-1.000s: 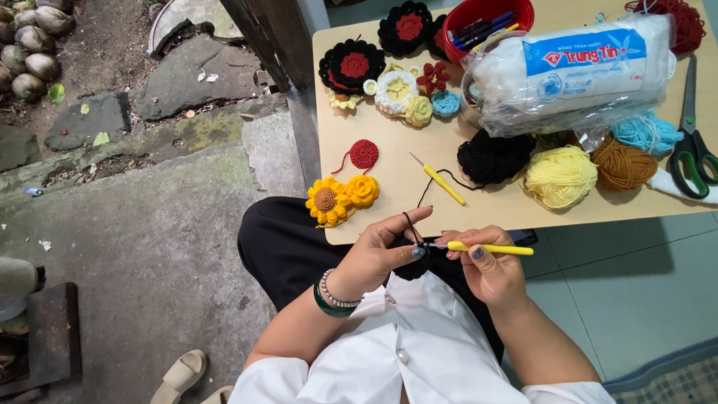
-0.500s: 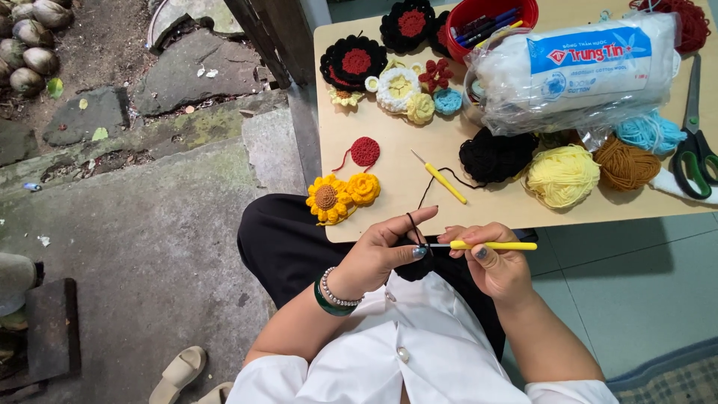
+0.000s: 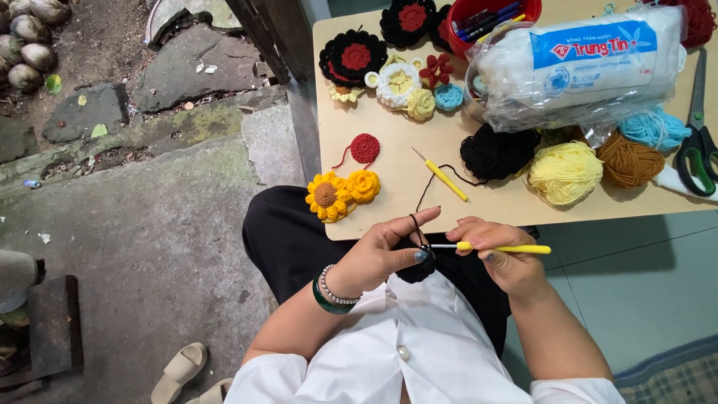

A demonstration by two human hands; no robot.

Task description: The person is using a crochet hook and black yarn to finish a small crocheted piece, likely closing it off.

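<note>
— Where's the work?
— Off the surface (image 3: 389,161), just past its near edge, over the lap. Left hand (image 3: 381,254) pinches a small black crochet piece (image 3: 416,269); right hand (image 3: 499,258) is closed around a yellow crochet hook (image 3: 501,248).

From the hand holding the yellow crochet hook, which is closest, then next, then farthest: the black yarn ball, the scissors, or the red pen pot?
Measured from the right hand in the head view:
1. Black yarn ball, on the table just beyond the hand.
2. Scissors, at the table's right edge.
3. Red pen pot, at the table's far edge.
</note>
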